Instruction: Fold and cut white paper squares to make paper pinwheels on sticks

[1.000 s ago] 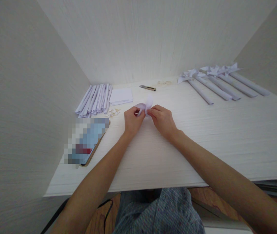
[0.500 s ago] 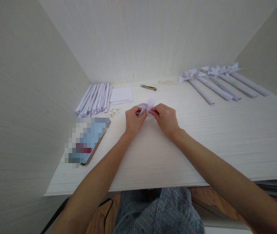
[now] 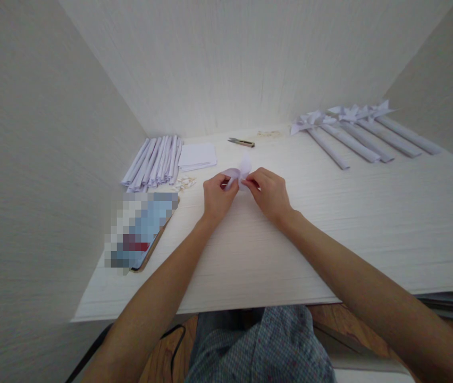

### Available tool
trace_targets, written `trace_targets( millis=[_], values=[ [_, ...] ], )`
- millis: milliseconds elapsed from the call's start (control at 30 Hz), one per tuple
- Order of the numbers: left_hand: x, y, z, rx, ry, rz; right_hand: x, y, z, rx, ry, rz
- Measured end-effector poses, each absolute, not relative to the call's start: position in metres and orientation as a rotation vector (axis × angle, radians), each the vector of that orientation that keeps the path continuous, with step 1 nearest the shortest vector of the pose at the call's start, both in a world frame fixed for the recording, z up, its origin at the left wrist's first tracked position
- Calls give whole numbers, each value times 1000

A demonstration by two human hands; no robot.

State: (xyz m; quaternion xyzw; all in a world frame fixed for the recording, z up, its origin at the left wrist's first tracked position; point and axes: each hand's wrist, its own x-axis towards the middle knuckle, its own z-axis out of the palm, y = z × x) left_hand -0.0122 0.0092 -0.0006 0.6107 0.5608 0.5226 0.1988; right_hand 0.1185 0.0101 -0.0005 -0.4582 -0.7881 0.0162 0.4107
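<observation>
White table (image 3: 330,234) between pale walls: left hand (image 3: 216,198) and right hand (image 3: 270,194) both pinch a small paper piece (image 3: 239,173), apparently folded.

We see a white table (image 3: 370,223) carrying a bundle of paper rolls (image 3: 152,162) at the back left, a stack of paper sheets (image 3: 198,156) beside it, small clippers (image 3: 241,142), a phone (image 3: 142,230), and finished paper pinwheels (image 3: 354,133) at the back right.
</observation>
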Motion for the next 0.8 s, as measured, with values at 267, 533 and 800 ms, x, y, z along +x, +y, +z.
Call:
trace_targets(
  millis=[267,533,800],
  values=[
    [-13,11,-2,1687,1540,1498,117,9,-1,-1142,-2011,38],
    [-12,9,0,1680,1574,1512,117,9,-2,-1117,-2009,59],
    [-12,9,0,1695,1520,1504,117,9,-1,-1113,-2017,66]
  ],
)
